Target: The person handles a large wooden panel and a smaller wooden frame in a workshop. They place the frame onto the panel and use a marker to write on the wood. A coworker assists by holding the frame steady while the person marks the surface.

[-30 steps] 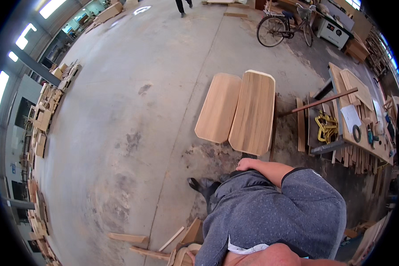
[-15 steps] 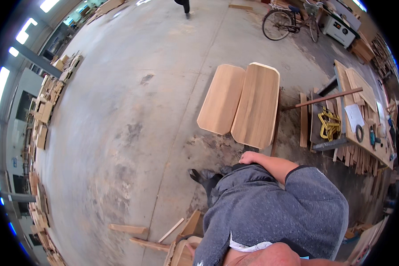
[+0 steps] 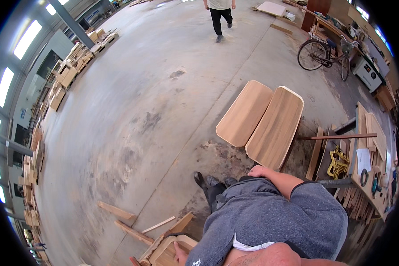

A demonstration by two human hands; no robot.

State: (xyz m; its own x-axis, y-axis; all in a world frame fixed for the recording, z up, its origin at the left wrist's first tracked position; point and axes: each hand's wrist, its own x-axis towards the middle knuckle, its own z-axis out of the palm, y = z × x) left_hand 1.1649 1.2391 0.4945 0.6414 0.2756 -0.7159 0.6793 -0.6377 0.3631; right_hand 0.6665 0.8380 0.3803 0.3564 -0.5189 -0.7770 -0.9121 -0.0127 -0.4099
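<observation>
Down at the lower left, my left hand [image 3: 180, 253] lies against a pale wooden panel with rounded corners [image 3: 166, 248]; a finger is stretched over the wood, and the rest of the hand is partly cut off. My right hand [image 3: 259, 171] is closed in a fist by my waist, close to the near end of a long wooden board with clipped corners [image 3: 275, 126]. Whether anything is inside that fist is hidden. A second, similar board [image 3: 245, 113] lies alongside the first, to its left.
Wooden strips [image 3: 135, 232] lie on the floor at the lower left. A workbench [image 3: 363, 177] with paper and a drill stands at right, with yellow clamps [image 3: 338, 163] beside it. A bicycle [image 3: 326, 55] and a walking person [image 3: 219, 17] are farther off.
My view has shifted, so the boards and bench sit lower and farther right. More of the walking person shows. My left hand and the rounded panel have come further into view.
</observation>
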